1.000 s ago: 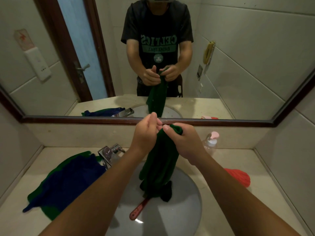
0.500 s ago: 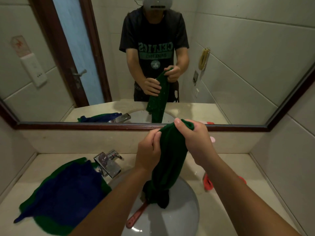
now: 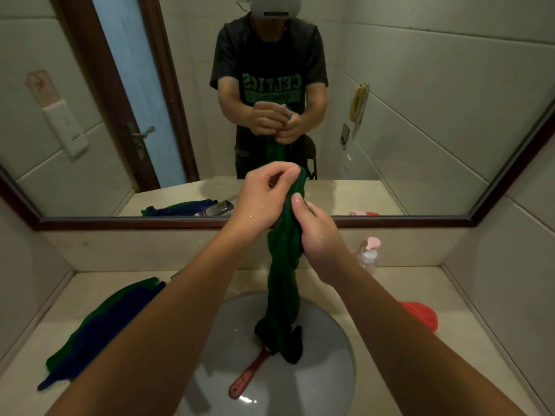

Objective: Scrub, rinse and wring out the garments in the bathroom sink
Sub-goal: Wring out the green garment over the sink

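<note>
Green garment (image 3: 283, 295), seemingly twisted, above sink (image 3: 326, 370)

A wide mirror (image 3: 420, 130) in a dark wooden frame (image 3: 390, 221) is spanning the wall above a beige stone countertop (image 3: 75, 295). Pale glossy wall tiles (image 3: 510, 265) are lining the right side. The mirror is reflecting a brown-framed door (image 3: 135, 94) with a frosted pane and a lever handle (image 3: 146, 132), a white wall panel (image 3: 66, 127) and a yellow wall telephone (image 3: 359, 102). Dim, even light is falling over everything.
</note>
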